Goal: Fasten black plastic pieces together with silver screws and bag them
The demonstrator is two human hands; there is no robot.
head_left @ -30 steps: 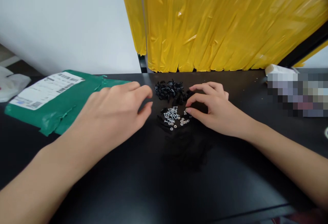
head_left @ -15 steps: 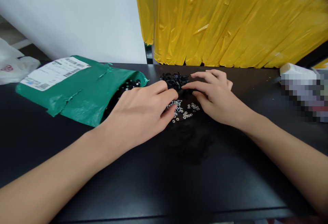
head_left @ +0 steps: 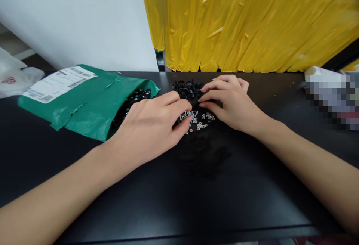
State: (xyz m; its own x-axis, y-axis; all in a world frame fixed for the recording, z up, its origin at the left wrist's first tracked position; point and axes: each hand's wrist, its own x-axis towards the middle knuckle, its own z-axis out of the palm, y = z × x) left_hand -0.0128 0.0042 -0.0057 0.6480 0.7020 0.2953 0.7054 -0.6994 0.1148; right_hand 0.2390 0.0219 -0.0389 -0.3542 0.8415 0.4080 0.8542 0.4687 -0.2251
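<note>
My left hand (head_left: 157, 120) hangs palm down over small silvery screws (head_left: 186, 116), its fingers curled and a gap showing between thumb and forefinger. I see nothing held in that gap; its underside is hidden. My right hand (head_left: 228, 97) is just right of a heap of small black pieces (head_left: 186, 87). Its thumb and forefinger tips are brought together, and what they pinch, if anything, cannot be made out. Small metal washers or nuts (head_left: 202, 126) lie loose below and between the hands.
A torn green mailing bag (head_left: 92, 103) with a white label lies at left, black pieces with shiny dots (head_left: 140, 95) in its mouth. A white plastic bag (head_left: 17, 75) is beyond it. Yellow plastic sheeting (head_left: 238, 24) hangs behind the black table (head_left: 174, 200). At right is a partly blurred box (head_left: 319, 77).
My right thumb and forefinger have drawn together from a wider spread. My left hand keeps nearly the same pose over the screws. The whole view has shifted slightly.
</note>
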